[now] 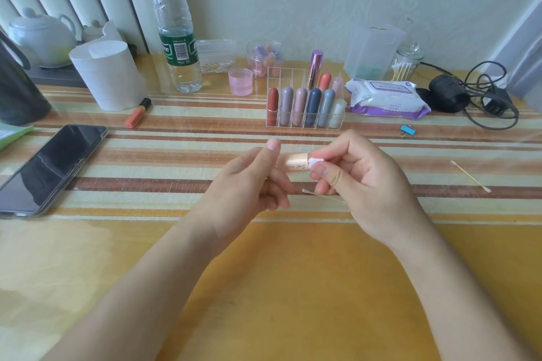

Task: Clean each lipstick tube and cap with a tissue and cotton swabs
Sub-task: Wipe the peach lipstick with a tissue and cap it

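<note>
Nearest, above the bare yellow part of the table [293,287], the left hand [252,182] has its grip closed on one end of a pale peach lipstick tube [296,162], thumb raised and fingers curled under. The right hand [360,179] pinches a small wad of white tissue [317,162] against the tube's other end. The tube hangs in the air between the two hands, held only at its ends. A hard twist of the tissue could therefore pop it out of the left grip, and it would likely drop and roll across the smooth table. The wad is small, so a fingertip may slide past it and smear the tube instead of wiping it. Just below the right fingers is a cotton swab [322,196]; whether it lies on the table or is tucked into that hand I cannot tell, but a dropped tube or a lowered wrist could knock it. A second swab [470,176] lies well apart to the right and the phone [52,167] to the left. Farther back, a wide forward gesture could tip the clear organiser [305,123] of upright lipsticks [313,105].
</note>
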